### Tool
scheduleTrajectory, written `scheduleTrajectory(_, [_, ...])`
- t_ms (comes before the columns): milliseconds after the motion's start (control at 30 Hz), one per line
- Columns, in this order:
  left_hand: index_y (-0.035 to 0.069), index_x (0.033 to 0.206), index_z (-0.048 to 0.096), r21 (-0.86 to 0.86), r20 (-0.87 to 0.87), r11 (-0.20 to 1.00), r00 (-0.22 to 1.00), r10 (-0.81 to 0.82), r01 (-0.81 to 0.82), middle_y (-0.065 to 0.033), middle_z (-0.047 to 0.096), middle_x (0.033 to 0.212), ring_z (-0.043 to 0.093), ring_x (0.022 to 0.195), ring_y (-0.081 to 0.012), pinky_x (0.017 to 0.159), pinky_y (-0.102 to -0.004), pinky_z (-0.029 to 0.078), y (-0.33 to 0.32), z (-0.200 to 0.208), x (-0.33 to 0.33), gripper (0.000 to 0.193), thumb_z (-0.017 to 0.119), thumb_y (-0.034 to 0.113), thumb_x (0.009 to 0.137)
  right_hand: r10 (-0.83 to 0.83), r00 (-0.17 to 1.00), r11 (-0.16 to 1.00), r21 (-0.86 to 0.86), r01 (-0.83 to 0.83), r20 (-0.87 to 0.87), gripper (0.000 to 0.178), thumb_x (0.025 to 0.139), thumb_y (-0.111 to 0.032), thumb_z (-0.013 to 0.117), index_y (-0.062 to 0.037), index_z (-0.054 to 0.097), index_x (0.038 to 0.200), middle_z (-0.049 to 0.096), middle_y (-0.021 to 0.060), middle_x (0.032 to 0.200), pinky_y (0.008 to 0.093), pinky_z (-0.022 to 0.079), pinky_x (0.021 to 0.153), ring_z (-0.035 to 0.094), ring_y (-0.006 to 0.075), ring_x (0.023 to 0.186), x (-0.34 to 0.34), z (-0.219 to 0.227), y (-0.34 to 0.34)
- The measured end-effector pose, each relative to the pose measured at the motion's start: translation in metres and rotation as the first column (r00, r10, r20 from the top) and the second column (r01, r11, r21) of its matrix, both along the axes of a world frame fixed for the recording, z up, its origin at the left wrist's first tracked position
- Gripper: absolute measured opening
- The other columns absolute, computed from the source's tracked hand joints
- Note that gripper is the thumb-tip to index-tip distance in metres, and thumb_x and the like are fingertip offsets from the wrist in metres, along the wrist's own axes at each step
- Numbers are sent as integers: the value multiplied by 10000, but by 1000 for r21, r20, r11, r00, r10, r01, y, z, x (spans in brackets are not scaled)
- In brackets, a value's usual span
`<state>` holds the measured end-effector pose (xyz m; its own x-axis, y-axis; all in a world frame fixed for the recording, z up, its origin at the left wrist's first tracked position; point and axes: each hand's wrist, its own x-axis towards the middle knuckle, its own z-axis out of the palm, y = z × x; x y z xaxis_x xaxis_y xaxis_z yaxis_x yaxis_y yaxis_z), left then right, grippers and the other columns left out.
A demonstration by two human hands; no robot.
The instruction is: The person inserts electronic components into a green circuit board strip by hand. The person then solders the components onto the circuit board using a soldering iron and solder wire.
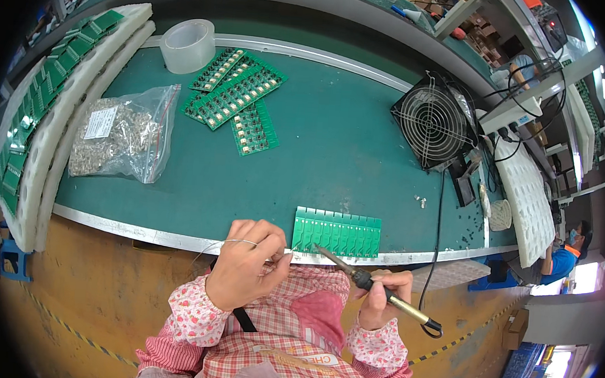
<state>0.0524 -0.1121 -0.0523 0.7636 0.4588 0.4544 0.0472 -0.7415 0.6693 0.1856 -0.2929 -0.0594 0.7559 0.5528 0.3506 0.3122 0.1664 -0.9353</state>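
A green circuit board panel (341, 231) lies at the front edge of the green-topped bench, between my hands. My right hand (387, 298) grips a soldering iron (361, 278) like a pen, its tip at the panel's lower left part. Closed around a thin strand of solder wire (242, 241), my left hand (249, 260) is just left of the panel. The wire's end reaches toward the board near the iron's tip. Whether tip and wire touch is too small to tell.
Populated circuit boards (242, 95) are piled at the back, beside a tape roll (187, 46). A bag of small parts (124, 133) lies left, near foam trays of boards (60, 70). A black fan (431, 121) stands right; the iron's cord (439, 225) runs past it. A co-worker (567, 254) sits far right.
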Motion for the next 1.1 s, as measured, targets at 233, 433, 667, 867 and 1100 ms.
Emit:
scheduleTrajectory(233, [54, 758, 512, -37, -10, 998, 998, 58, -58, -66, 535, 740, 528, 698, -248, 703, -356, 377, -3, 7, 0, 171, 656, 8, 679, -364, 931, 927, 92, 364, -17, 129, 859, -101, 524, -18, 430, 890, 503, 79, 687, 231, 440, 464, 501, 112, 489, 52, 22, -30])
scheduleTrajectory(433, [42, 769, 496, -16, -48, 999, 998, 36, -37, -86, 521, 717, 499, 679, -263, 727, -368, 340, -9, 18, 2, 132, 619, 24, 723, -628, 776, 772, 172, 612, 55, 167, 920, -195, 518, -34, 476, 942, 523, 50, 658, 220, 430, 504, 505, 103, 524, 157, 47, -54])
scheduleTrajectory(667, [38, 765, 526, 146, 79, 970, 980, 184, -194, -84, 554, 785, 500, 753, -260, 776, -397, 341, -16, 23, -11, 93, 590, -4, 712, -617, 786, 785, 97, 612, 35, 223, 931, -256, 528, -35, 501, 937, 571, 48, 669, 208, 455, 492, 539, 88, 527, 255, 34, -38])
scheduleTrajectory(867, [61, 786, 571, 286, 79, 947, 988, 133, -150, -50, 574, 821, 518, 784, -257, 794, -418, 344, -22, 41, 4, 166, 645, 4, 649, -401, 899, 916, -54, 398, -175, 288, 894, -229, 578, -12, 555, 1081, 629, 103, 846, 258, 533, 581, 622, 142, 703, 304, 31, -18])
scheduleTrajectory(1100, [109, 786, 578, 358, -46, 926, 993, -109, 119, 6, 591, 871, 544, 820, -209, 804, -412, 342, -36, 35, 45, 199, 679, 52, 625, -104, 966, 992, -90, 85, -238, 467, 892, -235, 585, 13, 426, 1255, 607, 87, 964, 207, 498, 549, 563, 100, 694, 186, 38, -38])
